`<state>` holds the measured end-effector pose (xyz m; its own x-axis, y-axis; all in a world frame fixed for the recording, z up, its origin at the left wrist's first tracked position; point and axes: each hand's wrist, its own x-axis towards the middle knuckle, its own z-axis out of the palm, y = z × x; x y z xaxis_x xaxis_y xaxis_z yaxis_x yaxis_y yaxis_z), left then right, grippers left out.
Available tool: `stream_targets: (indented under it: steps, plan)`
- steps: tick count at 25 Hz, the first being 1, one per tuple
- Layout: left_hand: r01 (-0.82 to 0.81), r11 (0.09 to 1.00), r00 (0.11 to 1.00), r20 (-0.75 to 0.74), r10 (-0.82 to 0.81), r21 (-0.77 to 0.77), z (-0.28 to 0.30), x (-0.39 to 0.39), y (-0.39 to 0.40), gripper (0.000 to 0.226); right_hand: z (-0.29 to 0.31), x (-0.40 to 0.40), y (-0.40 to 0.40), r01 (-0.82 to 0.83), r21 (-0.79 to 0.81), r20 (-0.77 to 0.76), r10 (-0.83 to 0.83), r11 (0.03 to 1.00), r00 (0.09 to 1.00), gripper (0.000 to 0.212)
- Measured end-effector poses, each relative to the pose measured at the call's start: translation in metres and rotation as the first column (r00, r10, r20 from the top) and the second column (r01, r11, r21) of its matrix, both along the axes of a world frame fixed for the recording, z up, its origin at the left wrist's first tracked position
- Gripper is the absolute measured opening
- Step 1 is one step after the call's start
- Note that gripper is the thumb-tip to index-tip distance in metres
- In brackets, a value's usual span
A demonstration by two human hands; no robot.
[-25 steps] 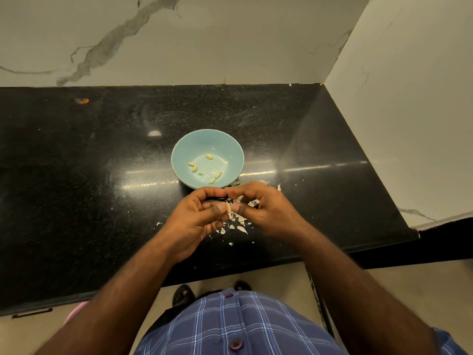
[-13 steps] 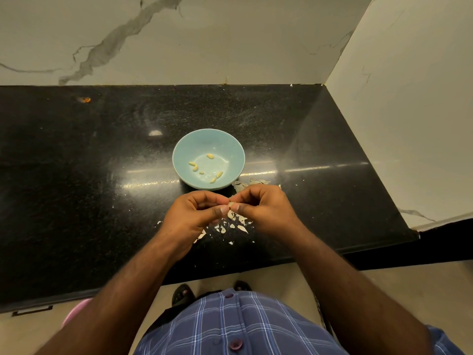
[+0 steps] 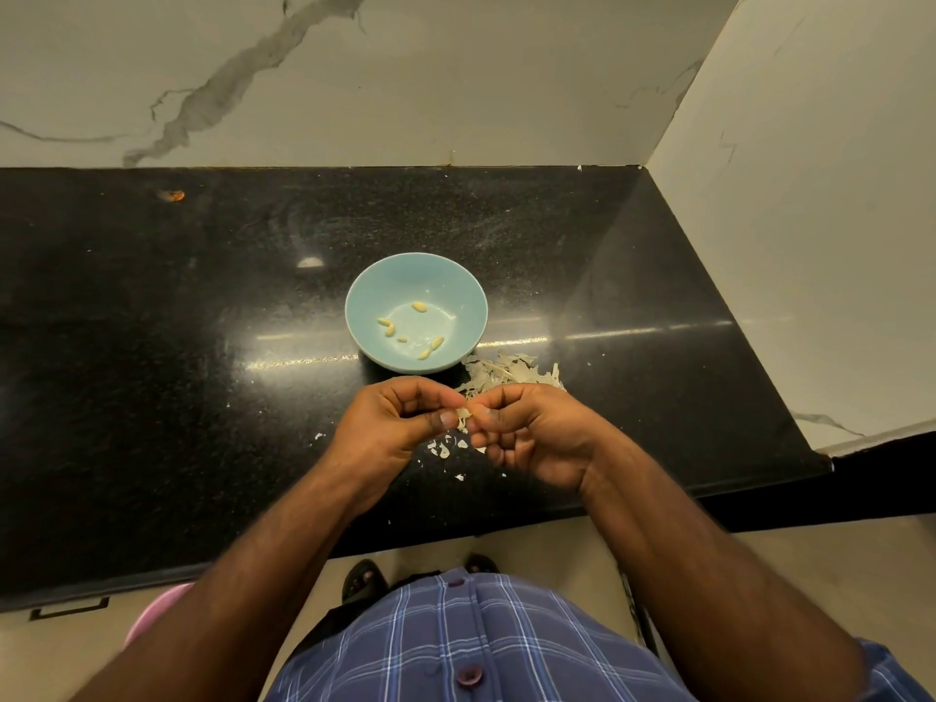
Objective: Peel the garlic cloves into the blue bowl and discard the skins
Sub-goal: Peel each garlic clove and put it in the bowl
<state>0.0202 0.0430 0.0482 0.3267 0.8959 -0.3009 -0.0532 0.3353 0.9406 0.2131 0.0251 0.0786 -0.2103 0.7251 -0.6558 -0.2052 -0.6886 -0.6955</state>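
- Now the left hand [image 3: 392,428] and the right hand [image 3: 532,430] meet just above the near part of the black tabletop [image 3: 152,347], and both pinch one small garlic clove [image 3: 462,413] between the fingertips; the fingers of both hands are curled narrow around it.
- The blue bowl [image 3: 445,276] stands on the tabletop just beyond the hands, with a few peeled cloves [image 3: 387,326] lying on its bottom.
- A heap of skins [image 3: 506,372] lies on the tabletop to the right of the bowl, touching or almost touching its wall, and smaller skin flakes [image 3: 443,448] lie scattered under the hands.
- I judge that the clove is in the middle of being peeled; how much skin is left on it I cannot tell, because it is very small and half hidden by the fingers.
- Risk: the clove is tiny and probably slippery once bare, so too strong a pinch may shoot it out onto the tabletop or down to the floor.
- Risk: the skin is light and sticks to fingers, so a piece may fall into the bowl together with the clove.
- Risk: the heap is so close to the bowl that a careless move of the right hand may push skins over the rim or off the tabletop edge.
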Motion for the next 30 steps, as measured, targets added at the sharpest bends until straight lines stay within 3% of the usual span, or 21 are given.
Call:
stream_targets:
  steps: [3,8,11,15,19,30]
  plan:
    - [-0.021,0.999,0.999,0.04,0.023,-0.04,0.002,0.001,0.001,0.027,-0.003,-0.004,-0.003,-0.002,0.067,0.06,-0.002,0.998,0.998,0.016]
    - [-0.13,0.964,0.964,0.196,0.177,-0.23,0.005,0.004,0.0,0.032,-0.008,-0.011,-0.006,0.011,0.383,0.198,-0.094,0.924,0.976,0.008]
    - [-0.151,0.939,0.945,0.233,0.229,-0.31,0.003,0.005,-0.001,0.034,-0.009,-0.013,-0.006,-0.034,0.485,0.285,-0.12,0.874,0.951,0.011]
    - [-0.143,0.945,0.954,0.212,0.211,-0.294,0.003,0.006,-0.002,0.035,-0.011,-0.013,-0.007,-0.103,0.534,0.346,-0.105,0.839,0.932,0.026]
    - [-0.149,0.954,0.969,0.152,0.193,-0.259,0.007,0.007,-0.001,0.038,-0.014,-0.012,-0.006,-0.2,0.55,0.4,-0.045,0.811,0.916,0.027]
    - [-0.203,0.941,0.946,0.194,0.26,-0.273,0.007,0.012,-0.001,0.04,-0.022,-0.02,-0.004,0.115,0.523,0.257,-0.285,0.845,0.923,0.012]
